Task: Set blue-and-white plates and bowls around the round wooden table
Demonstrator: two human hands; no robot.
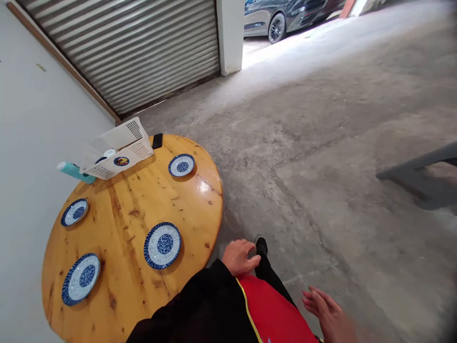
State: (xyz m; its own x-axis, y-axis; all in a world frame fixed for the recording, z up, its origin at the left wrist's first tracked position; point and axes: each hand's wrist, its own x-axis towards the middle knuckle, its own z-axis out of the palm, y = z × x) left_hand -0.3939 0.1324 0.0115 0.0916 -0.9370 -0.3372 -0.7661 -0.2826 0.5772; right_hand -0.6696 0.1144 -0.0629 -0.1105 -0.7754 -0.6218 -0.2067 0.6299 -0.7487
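Four plates [163,245] [81,279] [74,212] [181,165]: white, with patterned blue rims and round blue mottled centres; table [121,267] honey-yellow wood, brown streaks and dark knots. Basket [107,170] white, its round sticker [121,161] dark with orange; bottle [73,169] turquoise, phone [157,140] black. Sleeve [200,305] black, garment [274,309] red edged yellow, shutter [150,47] grey-striped, floor [339,119] mottled grey.

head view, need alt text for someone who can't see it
Four blue-and-white plates sit spread on a round wooden table, with a white basket, dark phone and turquoise bottle toward its far edge. The person's left hand and right hand, seemingly empty, are away from the plates.
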